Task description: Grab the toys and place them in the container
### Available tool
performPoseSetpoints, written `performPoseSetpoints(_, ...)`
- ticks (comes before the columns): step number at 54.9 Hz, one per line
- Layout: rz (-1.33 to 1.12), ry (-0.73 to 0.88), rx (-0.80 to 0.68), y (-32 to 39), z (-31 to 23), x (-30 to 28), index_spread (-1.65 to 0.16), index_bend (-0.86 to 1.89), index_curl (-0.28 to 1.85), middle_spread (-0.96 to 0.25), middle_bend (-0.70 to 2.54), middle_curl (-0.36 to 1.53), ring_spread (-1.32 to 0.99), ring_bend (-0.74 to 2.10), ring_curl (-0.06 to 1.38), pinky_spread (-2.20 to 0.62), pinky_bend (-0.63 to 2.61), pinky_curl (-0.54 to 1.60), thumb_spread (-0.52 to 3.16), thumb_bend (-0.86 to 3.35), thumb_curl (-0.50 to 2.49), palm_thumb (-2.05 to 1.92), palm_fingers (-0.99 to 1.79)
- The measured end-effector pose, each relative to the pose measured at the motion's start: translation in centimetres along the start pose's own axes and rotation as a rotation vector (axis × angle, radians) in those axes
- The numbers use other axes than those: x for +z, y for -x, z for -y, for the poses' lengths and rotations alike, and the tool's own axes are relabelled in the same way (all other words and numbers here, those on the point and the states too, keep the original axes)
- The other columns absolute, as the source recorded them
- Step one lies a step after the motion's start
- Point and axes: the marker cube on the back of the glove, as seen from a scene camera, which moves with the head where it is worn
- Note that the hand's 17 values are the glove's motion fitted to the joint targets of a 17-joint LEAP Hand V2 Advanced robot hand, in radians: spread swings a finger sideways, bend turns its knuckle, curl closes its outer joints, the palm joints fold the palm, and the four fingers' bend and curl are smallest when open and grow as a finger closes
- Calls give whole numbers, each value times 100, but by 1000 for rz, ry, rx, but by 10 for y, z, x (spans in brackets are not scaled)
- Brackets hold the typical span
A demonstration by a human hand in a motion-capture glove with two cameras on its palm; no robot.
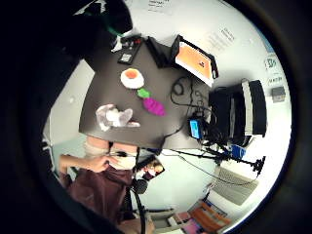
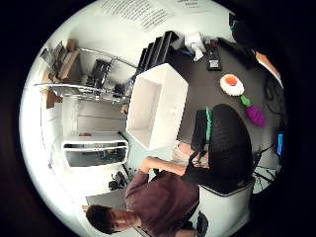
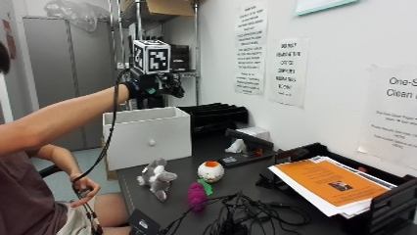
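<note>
Above the white container (image 3: pixel 147 134), outside view: gloved right hand (image 3: pixel 153 86) raised high, fingers loosely curled, holding nothing visible. Grey plush animal (image 3: pixel 156 178), egg toy (image 3: pixel 210 171), purple-green plush (image 3: pixel 197 193) all on the near table. Little-finger view: same three, well below. Risk: snagging the cable tangle (image 3: pixel 251 211) right of the toys.

Orange paper stack (image 3: pixel 332 183) beside tangled black cables (image 3: pixel 247 215).

Even, bright indoor light fills the room, with no single lamp in view. The dark surface (image 3: pixel 163 191) shows soft, faint shadows under its objects. Both palm views bend strongly toward their rims, ringed in black. Everything looks slightly soft; printed wall sheets (image 3: pixel 287 71) are unreadable.
</note>
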Motion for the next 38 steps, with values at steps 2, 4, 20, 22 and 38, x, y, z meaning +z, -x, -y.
performPoseSetpoints(2, -3, 2, 7, -2, 2, 1, -9, 18, 5, -7, 19, 4, -4, 30, 4, 0, 45, 10, 52, 15, 2, 17, 37)
performPoseSetpoints(4, -11, 6, 17, -5, 5, 2, -11, 18, 7, -9, 18, 5, -5, 32, 6, 0, 48, 13, 70, 17, 3, 18, 34)
performPoseSetpoints(20, -71, 61, 100, -30, 25, 14, -18, 11, 15, -7, 19, 17, -8, 40, 14, 1, 60, 24, 140, 18, 14, 8, 12)
performPoseSetpoints(22, -89, 72, 111, -34, 29, 19, -18, 9, 15, -6, 18, 18, -8, 41, 15, 1, 63, 26, 141, 17, 14, 5, 6)
performPoseSetpoints(38, -263, 232, 352, -106, 57, 108, -19, 7, 13, -1, 19, 25, -4, 49, 20, 2, 81, 32, 141, 4, 19, -3, -14)
